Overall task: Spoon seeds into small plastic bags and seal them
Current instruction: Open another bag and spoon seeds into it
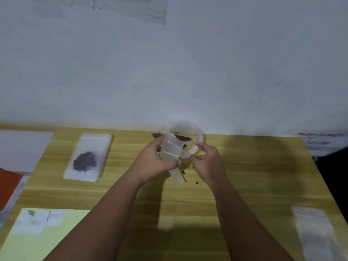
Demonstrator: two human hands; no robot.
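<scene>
Head view puts both hands just below the middle of the frame, over a pale wooden table [244,185]. The left hand [156,159] has fingers and thumb curled round a small translucent plastic bag [171,149], gripping its left edge and lower half. The right hand [207,161] pinches the bag's right edge between thumb and forefinger (blur hides whether the mouth is parted). The bag stands between the two hands. Its top leans toward a clear round plastic bowl [197,132] of dark brown seeds [181,138] just behind it at the table's far edge, and its lower end hangs out beneath the left thumb.

I judge the bag to be very light, thin, floppy and slick, so it will buckle if held by the middle. The better hold is a pinch on each side close to the mouth, which also keeps it open. The seeds look small, hard and round and will roll readily; a few loose seeds [196,183] lie on the wood just below the hands.

No spoon can be made out. A flat white-backed bag holding a dark heap of seeds [86,157] lies left of centre. Clear empty bags [316,228] lie at lower right, and a pale green sheet [47,238] at lower left.
</scene>
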